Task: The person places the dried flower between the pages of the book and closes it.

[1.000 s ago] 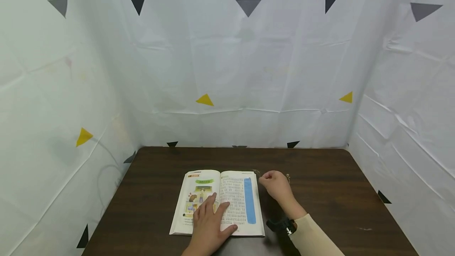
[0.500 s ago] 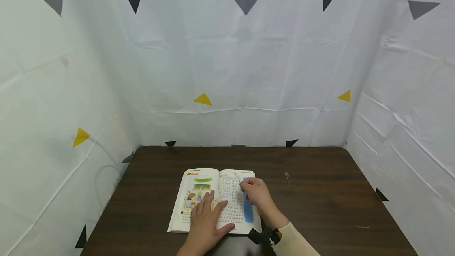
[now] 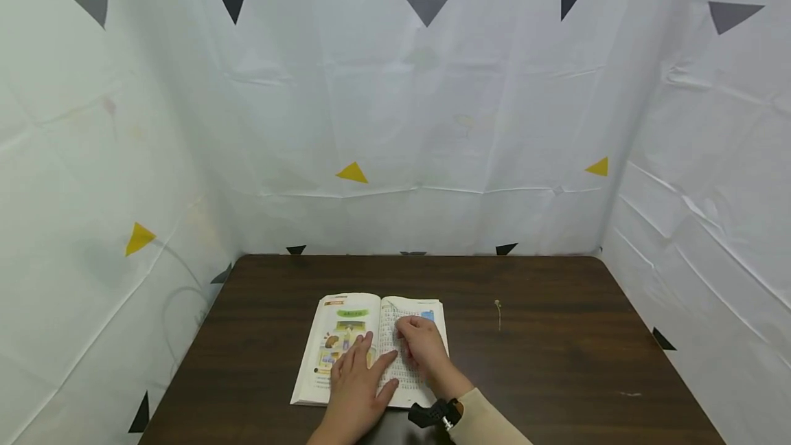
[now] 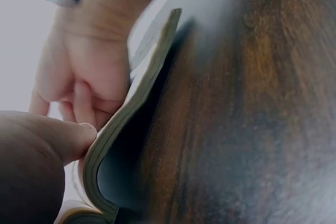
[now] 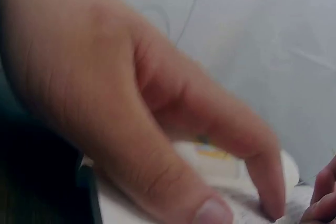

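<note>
An open book lies on the dark wooden table. My left hand rests on it with spread fingers, across the left page and the centre fold. In the right wrist view the left hand looms large, thumb and a finger touching the paper. Over the right page my right hand pinches a thin dried flower sprig, whose faint tip shows beyond the fingers. The left wrist view has the right hand with curled fingers, the sprig hidden. A second dried flower sprig lies right of the book.
The table reaches back to a white curtain with black, grey and yellow triangles, which also hangs on both sides. A blue strip on the right page is partly covered. A watch-like black band sits on the right wrist.
My right hand has moved left from beside the book to over the right page, carrying the sprig. The second sprig has come into full view. My left hand stays on the book.
</note>
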### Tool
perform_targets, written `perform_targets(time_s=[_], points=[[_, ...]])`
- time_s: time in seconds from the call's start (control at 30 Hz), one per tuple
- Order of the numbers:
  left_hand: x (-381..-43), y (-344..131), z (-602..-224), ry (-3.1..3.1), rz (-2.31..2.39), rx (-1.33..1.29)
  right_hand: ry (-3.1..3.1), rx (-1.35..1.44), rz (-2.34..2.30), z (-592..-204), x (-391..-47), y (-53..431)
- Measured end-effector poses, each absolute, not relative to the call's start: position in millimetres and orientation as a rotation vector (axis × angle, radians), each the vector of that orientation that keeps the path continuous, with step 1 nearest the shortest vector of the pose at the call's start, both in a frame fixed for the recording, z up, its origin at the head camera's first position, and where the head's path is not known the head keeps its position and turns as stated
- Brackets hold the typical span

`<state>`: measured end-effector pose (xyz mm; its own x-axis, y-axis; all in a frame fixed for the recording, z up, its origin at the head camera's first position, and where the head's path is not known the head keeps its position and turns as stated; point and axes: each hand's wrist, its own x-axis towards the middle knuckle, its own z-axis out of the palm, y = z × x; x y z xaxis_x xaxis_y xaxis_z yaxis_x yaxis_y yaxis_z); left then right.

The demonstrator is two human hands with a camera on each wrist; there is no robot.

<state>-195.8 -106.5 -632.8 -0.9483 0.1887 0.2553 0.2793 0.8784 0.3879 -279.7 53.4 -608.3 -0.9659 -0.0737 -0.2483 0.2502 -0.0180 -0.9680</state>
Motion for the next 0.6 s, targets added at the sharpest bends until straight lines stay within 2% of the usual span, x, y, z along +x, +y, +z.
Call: perform_targets(time_s=[0.2,0.6], points=[[-194,-108,-634,-2.829,-0.600,-0.371,1.995,0.215,-2.111,-623,-282,50],[-195,-106,-634,-2.813,-0.609,-0.373,2.147,0.105,-1.955,-623,-281,50]])
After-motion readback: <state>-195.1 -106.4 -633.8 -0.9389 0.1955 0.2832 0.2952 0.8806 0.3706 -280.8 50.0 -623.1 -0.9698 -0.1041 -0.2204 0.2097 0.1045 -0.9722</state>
